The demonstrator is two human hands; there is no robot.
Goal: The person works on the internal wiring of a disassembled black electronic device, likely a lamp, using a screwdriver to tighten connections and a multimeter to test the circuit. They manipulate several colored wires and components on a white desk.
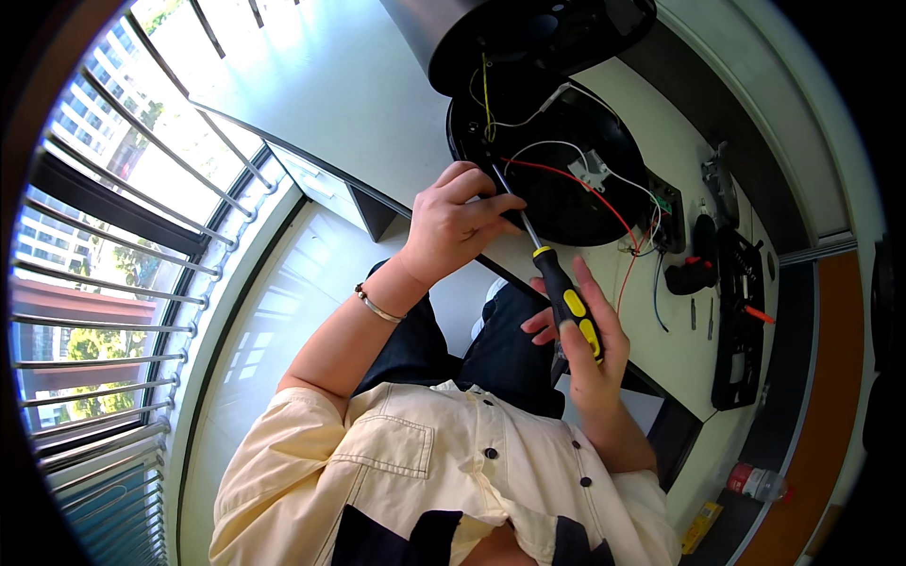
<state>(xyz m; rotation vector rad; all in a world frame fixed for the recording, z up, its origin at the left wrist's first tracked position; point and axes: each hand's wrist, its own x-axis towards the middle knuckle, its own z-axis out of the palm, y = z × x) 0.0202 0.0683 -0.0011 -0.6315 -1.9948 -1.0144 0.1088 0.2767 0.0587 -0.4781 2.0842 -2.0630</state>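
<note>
Pale table (675, 363): left hand (458, 226) pinched on screwdriver shaft (529, 229); right hand (602, 373) curled loosely around handle (559, 279).

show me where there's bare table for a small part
Widest: the table left of the bowl. Smaller: between the blue wire, the case and the table's front edge, just below the bits. Crowded: the bowl's near side, with left hand and screwdriver, and from board to drill.

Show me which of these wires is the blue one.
The blue wire, right of the screwdriver and below the green circuit board, its lower end on the pale tabletop. The nearby red wire differs in colour.
</note>
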